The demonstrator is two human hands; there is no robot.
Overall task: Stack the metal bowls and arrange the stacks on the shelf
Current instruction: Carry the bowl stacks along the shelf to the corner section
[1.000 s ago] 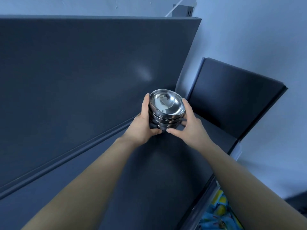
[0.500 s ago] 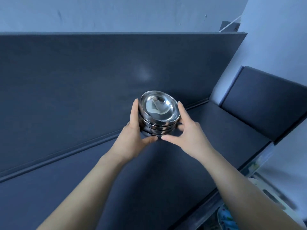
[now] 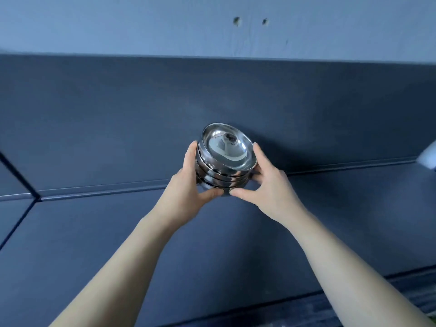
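A stack of bowls (image 3: 225, 161) sits between the left hand (image 3: 188, 190) and right hand (image 3: 271, 187), above the shelf (image 3: 141, 232), before its back panel (image 3: 118, 114).

Pale blue-grey wall (image 3: 141, 24) across top of frame. Two small dark holes upper centre, side by side (image 3: 236, 21) (image 3: 264, 21); faint scratch (image 3: 286, 42) just below right. Blurred pale object (image 3: 428, 156) at right edge, unidentifiable. Dark mottled floor (image 3: 354, 308) lower right.

We count one stack of at least four bowls (image 3: 226, 162). We see one left hand (image 3: 188, 195), one right hand (image 3: 271, 192), one shelf (image 3: 94, 232).
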